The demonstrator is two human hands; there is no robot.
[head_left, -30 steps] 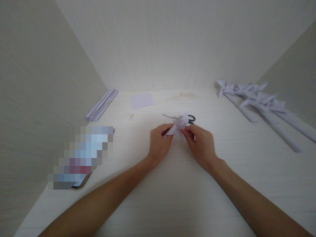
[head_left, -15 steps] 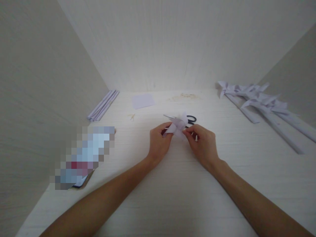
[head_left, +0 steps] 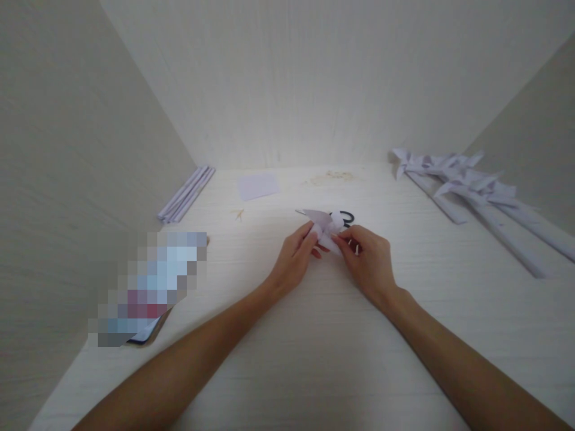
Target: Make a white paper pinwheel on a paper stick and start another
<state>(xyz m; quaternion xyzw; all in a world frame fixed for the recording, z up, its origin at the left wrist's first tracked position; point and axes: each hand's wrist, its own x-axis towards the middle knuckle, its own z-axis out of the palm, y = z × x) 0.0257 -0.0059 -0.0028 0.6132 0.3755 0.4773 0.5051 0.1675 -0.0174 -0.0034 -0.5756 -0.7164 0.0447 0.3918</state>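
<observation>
Between my two hands is a pale lilac paper pinwheel [head_left: 324, 222] with folded, pointed blades. My left hand [head_left: 295, 254] grips its left side, thumb on top and other fingers underneath. From the right, my right hand [head_left: 366, 254] pinches the lower right part of the paper between thumb and fingertips. Just behind the pinwheel lie scissors [head_left: 347, 216] with black handles, their blades partly hidden by the paper.
Rolled paper sticks [head_left: 186, 194] lie at the back left, near a flat lilac paper sheet [head_left: 258, 187]. Small toothpick-like pieces [head_left: 239, 214] rest in front of the sheet. A blurred phone [head_left: 157, 287] lies at left. Several finished paper pinwheels on sticks [head_left: 476, 179] are piled at right.
My left thumb has shifted onto the pinwheel's middle and the left fingers now show beneath it. The paper has turned and its blades are bunched closer. My right hand stays pinched.
</observation>
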